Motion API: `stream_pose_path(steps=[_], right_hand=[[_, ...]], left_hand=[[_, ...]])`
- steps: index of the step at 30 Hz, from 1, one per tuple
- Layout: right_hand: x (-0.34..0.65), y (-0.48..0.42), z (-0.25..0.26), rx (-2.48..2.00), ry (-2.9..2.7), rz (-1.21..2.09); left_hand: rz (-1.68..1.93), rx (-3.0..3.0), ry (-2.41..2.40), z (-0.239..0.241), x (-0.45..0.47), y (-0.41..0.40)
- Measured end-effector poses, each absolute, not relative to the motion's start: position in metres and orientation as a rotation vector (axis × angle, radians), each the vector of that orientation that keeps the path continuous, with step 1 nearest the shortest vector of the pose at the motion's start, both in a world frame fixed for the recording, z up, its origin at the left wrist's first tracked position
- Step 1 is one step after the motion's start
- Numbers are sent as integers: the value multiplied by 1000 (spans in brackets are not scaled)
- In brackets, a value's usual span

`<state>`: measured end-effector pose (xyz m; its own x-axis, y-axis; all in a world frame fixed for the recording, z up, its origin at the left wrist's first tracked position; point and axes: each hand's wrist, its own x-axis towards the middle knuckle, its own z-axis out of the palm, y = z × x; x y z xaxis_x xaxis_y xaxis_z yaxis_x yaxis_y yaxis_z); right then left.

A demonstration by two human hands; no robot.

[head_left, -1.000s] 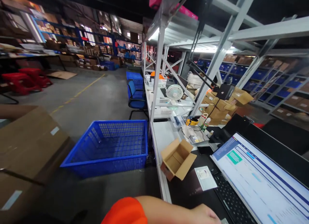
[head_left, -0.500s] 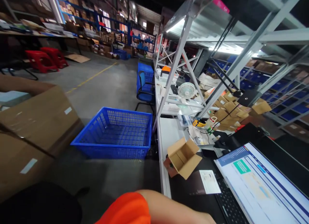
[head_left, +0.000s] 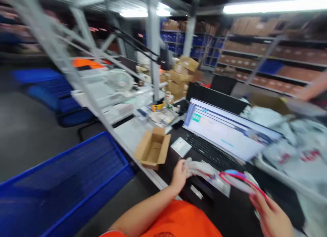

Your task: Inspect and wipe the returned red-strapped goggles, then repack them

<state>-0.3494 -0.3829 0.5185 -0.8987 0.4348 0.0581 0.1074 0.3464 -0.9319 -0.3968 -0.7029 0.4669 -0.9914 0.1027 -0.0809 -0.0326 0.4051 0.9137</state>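
Near the desk's front edge, my left hand [head_left: 179, 176] is closed on the end of a crinkled clear plastic bag [head_left: 200, 168]. My right hand [head_left: 274, 215], at the lower right, grips a curved, red-rimmed object [head_left: 242, 183] with a pale middle and a patch of blue; motion blur hides its exact kind. Both held things are over the black desk mat, in front of the keyboard [head_left: 209, 151]. An open cardboard box [head_left: 154, 148] stands left of my left hand, flaps spread. Between the box and the keyboard lies a white card [head_left: 181, 146].
A lit monitor [head_left: 227, 128] stands behind the keyboard. White plastic parcels [head_left: 293, 151] fill a bin at right. A large blue crate [head_left: 76, 182] is left of the desk, beside a grey metal post [head_left: 84, 90]. Another person's arm [head_left: 315, 85] shows at far right.
The view has swung right, toward the desk and monitor. Both my hands now show, holding the clear bag and the red-rimmed object; earlier only one arm was visible at the bottom.
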Motion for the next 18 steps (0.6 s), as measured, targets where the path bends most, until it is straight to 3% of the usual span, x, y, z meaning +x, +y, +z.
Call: stream_pose_path(steps=[3, 9, 12, 18], right_hand=[[-344, -379, 510, -759, -1720, 1900], [-357, -403, 504, -701, -1581, 2064], [-357, -417, 503, -628, -1635, 2107], [-363, -437, 512, -359, -1873, 2098]], left_hand=[[1543, 184, 2809, 449, -397, -701], [815, 560, 2649, 427, -394, -700], [912, 612, 2664, 437, -398, -698], [1571, 630, 2520, 487, -410, -685]])
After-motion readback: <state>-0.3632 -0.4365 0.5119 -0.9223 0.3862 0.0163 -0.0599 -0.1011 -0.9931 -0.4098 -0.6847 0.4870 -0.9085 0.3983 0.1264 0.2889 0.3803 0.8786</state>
